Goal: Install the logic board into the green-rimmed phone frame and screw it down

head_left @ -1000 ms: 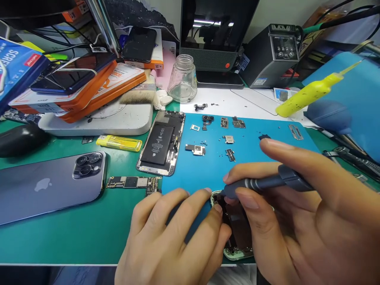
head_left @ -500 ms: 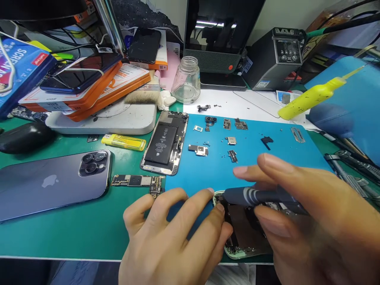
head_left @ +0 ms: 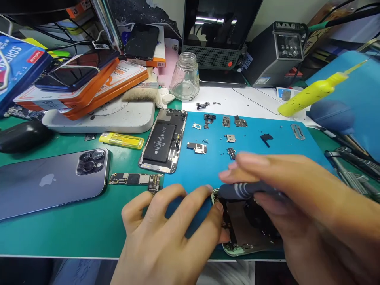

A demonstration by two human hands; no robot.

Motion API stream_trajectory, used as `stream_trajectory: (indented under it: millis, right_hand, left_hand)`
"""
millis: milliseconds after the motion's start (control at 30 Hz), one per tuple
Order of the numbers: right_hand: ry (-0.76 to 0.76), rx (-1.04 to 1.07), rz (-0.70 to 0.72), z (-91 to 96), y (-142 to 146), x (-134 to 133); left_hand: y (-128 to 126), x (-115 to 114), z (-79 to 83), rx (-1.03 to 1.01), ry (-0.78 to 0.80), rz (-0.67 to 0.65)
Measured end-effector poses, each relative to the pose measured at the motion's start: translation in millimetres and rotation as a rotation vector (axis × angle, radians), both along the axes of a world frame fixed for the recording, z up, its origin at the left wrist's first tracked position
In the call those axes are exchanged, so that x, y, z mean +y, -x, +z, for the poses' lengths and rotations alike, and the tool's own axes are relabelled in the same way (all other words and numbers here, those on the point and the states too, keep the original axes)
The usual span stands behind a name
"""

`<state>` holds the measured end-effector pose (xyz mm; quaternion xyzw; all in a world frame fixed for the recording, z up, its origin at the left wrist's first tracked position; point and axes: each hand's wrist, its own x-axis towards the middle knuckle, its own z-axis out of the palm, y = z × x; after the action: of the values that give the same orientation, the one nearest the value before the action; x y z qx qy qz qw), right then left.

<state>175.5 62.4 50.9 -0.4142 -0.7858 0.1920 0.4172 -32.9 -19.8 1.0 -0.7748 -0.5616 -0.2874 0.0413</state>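
My left hand (head_left: 175, 225) grips the left end of an opened phone housing (head_left: 246, 227), fingertips along its rim. The housing lies flat at the mat's front edge, with a pale green edge and a dark inside. In my right hand (head_left: 299, 198) is a dark grey screwdriver (head_left: 237, 191) with lighter rings, held almost level between thumb and fingers. Its thick end lies over the housing's upper left corner; the tip cannot be made out. My right hand hides the housing's right part. Left of my left hand lies a logic board (head_left: 136, 179).
A phone part with battery (head_left: 160, 142) lies on the blue mat's (head_left: 202, 170) left edge. Small parts, including a bracket (head_left: 197, 148) and camera module (head_left: 209, 120), are spread behind my hands. A purple phone (head_left: 53, 180), lighter (head_left: 121, 140), glass jar (head_left: 185, 77) and yellow bottle (head_left: 311, 95) stand or lie around.
My right hand and the screwdriver have shifted slightly left, and the fingers stretch further over the handle. More of the housing's dark inside shows. My left hand keeps its grip.
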Motion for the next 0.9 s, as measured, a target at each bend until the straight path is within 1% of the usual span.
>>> stream_trajectory:
  millis: [67, 100, 233, 300, 367, 433, 567, 700, 800, 900]
  right_hand:
    - [-0.088, -0.085, -0.015, -0.4, 0, -1]
    - [-0.098, -0.114, -0.016, -0.7, 0, -1]
    - [-0.052, -0.086, -0.009, -1.1, 3, 0]
    - [-0.058, -0.074, 0.038, -0.6, 5, 3]
    - [-0.062, -0.064, 0.074, -0.2, 7, 6]
    - [-0.126, -0.052, 0.072, -0.1, 7, 7]
    - [-0.248, -0.105, 0.106, 1.6, 6, 9]
    - [-0.319, -0.109, 0.158, 3.6, 10, 13]
    - [-0.280, -0.107, 0.239, -2.8, 13, 17]
    - [-0.223, -0.007, 0.344, -10.9, 15, 17]
  left_hand:
    - [-6, -2, -2.1, -0.041, -0.006, 0.073]
    - [-9, -2, -3.7, -0.059, -0.021, 0.108]
    - [-16, -4, -8.2, -0.097, -0.049, 0.171]
    - [-14, -5, -7.6, -0.090, -0.041, 0.154]
    - [-11, -5, -5.7, -0.026, -0.034, 0.076]
    - [-9, -4, -4.0, 0.029, -0.039, 0.011]
    - [-17, 1, -4.5, -0.068, -0.080, 0.130]
    - [-22, 3, -5.6, -0.078, -0.091, 0.158]
    - [-17, 1, -4.3, -0.058, -0.066, 0.138]
    - [-11, 1, -4.1, -0.012, -0.040, 0.062]
